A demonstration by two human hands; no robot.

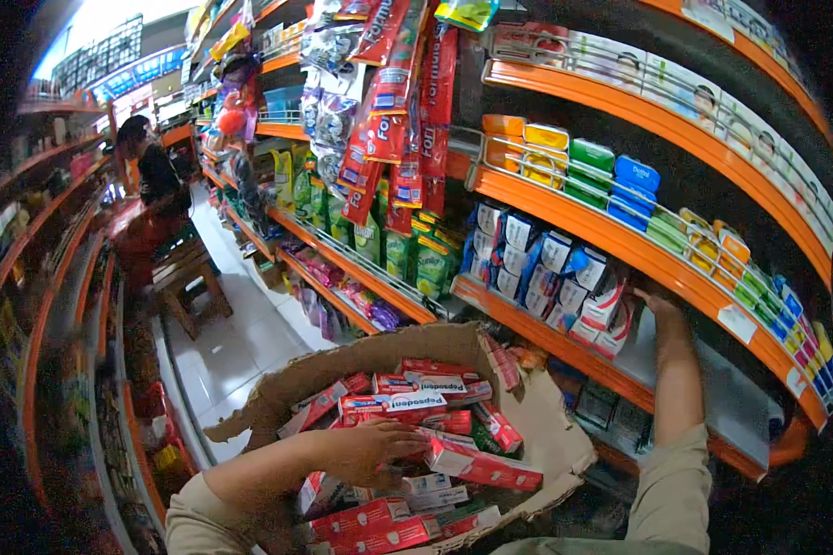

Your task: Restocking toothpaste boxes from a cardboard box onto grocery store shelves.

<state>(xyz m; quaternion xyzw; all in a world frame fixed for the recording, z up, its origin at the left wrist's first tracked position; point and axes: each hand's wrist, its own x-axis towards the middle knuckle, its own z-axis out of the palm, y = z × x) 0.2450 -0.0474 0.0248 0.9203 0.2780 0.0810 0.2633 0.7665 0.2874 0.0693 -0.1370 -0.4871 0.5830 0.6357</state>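
An open cardboard box point(552, 444) with torn flaps stands before me, filled with red and white Pepsodent toothpaste cartons point(389, 406). My left hand point(382, 451) lies over the cartons, touching or just above them; whether its fingers grip one cannot be told. On the right, my right hand point(656, 305) reaches into the lower shelf bay, beside the end of a row of red and white packs point(604, 312). Its fingers point at these packs, and contact is unclear. Blue and white packs point(514, 257) stand in rows further left on that shelf.
Orange-edged shelves point(583, 208) curve along the right, with soap packs above my right hand. Red sachet strips point(389, 132) hang over the box's far side. Green pouches point(430, 260) line a shelf behind. A person point(154, 173) stands up the aisle near a wooden stool point(194, 291).
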